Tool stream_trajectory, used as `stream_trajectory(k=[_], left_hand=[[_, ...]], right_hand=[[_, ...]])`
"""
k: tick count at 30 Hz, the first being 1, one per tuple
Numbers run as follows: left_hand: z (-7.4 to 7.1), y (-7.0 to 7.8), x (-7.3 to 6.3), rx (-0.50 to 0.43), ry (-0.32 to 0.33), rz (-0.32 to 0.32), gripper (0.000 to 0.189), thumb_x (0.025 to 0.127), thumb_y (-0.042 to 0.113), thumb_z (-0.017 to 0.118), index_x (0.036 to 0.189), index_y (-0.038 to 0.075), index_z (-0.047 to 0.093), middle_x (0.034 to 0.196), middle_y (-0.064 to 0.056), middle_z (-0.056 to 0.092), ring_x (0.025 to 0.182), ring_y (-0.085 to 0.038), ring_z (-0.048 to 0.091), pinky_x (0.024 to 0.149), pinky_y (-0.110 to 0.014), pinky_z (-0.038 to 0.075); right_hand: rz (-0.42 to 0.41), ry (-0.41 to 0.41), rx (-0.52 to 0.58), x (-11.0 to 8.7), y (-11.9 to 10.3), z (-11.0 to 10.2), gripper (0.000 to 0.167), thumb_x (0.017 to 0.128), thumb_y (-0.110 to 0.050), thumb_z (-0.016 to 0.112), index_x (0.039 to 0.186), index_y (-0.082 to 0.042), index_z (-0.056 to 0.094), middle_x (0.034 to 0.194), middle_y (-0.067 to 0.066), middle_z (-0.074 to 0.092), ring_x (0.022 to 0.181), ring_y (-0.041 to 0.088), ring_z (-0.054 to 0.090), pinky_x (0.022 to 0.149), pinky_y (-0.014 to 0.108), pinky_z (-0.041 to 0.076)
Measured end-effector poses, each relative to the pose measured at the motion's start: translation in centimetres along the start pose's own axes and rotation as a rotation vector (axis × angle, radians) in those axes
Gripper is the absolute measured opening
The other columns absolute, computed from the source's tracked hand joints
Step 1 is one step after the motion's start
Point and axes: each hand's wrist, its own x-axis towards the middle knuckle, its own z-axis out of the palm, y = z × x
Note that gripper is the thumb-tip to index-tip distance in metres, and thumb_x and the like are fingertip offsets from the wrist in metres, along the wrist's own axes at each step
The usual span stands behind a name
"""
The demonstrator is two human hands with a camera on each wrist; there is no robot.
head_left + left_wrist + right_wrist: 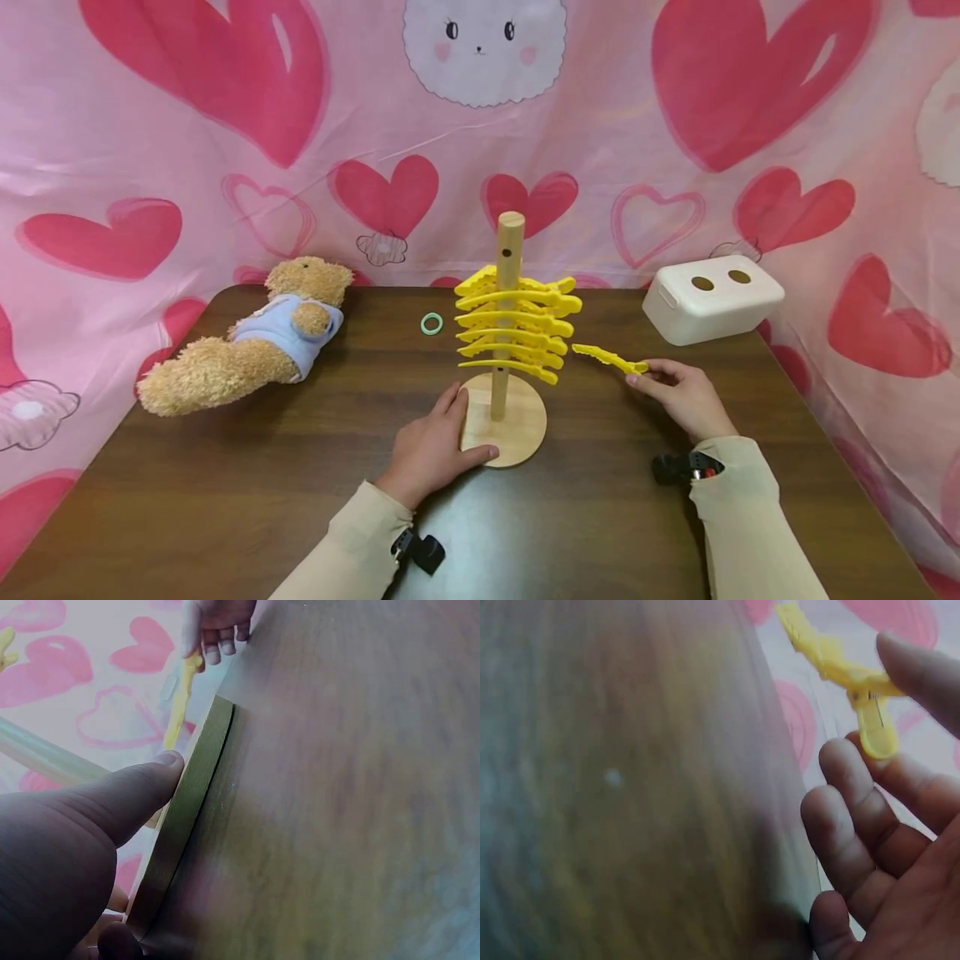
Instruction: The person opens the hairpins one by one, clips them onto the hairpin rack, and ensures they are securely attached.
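Note:
A wooden stand (498,408), with a round base and an upright post, stands mid-table. Several yellow alligator hair clips (517,321) are stacked along its post, pointing sideways. My left hand (431,450) grips the base's left edge, its thumb lying over the front of the disc; in the left wrist view the thumb (142,787) rests along the rim. To the right of the post, my right hand (686,396) pinches another yellow hair clip (607,358) by its handle end, between thumb and index finger. That clip (825,656) points away from the palm, its tip towards the stand.
A teddy bear (285,333) in a blue top lies at the left. Behind the stand's left side is a small green ring (431,323). A white box (712,300) with two round holes sits at the back right. Heart-patterned cloth (600,125) hangs behind the table.

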Motion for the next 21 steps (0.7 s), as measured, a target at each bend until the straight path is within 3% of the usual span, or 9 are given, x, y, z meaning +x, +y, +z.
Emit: stream_trajectory(k=[7, 15, 21], left_hand=[[-0.2, 0.0, -0.1, -0.005, -0.005, -0.006, 0.104, 0.079, 0.074, 0.067, 0.156, 0.01, 0.038, 0.161, -0.011, 0.033, 0.106, -0.036, 0.066, 0.079, -0.051, 0.052], [-0.1, -0.1, 0.0, 0.0, 0.008, -0.002, 0.104, 0.078, 0.074, 0.068, 0.155, 0.011, 0.039, 0.161, -0.011, 0.034, 0.106, -0.036, 0.067, 0.078, -0.052, 0.052], [0.0, -0.1, 0.0, 0.0, 0.005, -0.002, 0.104, 0.078, 0.075, 0.067, 0.155, 0.01, 0.04, 0.161, -0.011, 0.034, 0.107, -0.036, 0.066, 0.08, -0.053, 0.052]], right_hand=[[-0.032, 0.031, -0.082, 0.0, 1.0, -0.4, 0.075, 0.088, -0.058, 0.069, 0.136, -0.001, 0.058, 0.123, 0.022, 0.061, 0.106, 0.034, 0.052, 0.09, 0.049, 0.042], [0.014, 0.034, -0.153, 0.2, 1.3, -1.2, 0.075, 0.091, -0.05, 0.07, 0.138, 0.007, 0.054, 0.103, 0.016, 0.063, 0.094, 0.03, 0.051, 0.077, 0.039, 0.041], [0.04, 0.031, -0.112, 0.4, 1.5, -1.3, 0.077, 0.092, -0.044, 0.072, 0.143, 0.008, 0.047, 0.108, 0.019, 0.065, 0.096, 0.032, 0.054, 0.085, 0.046, 0.045]])
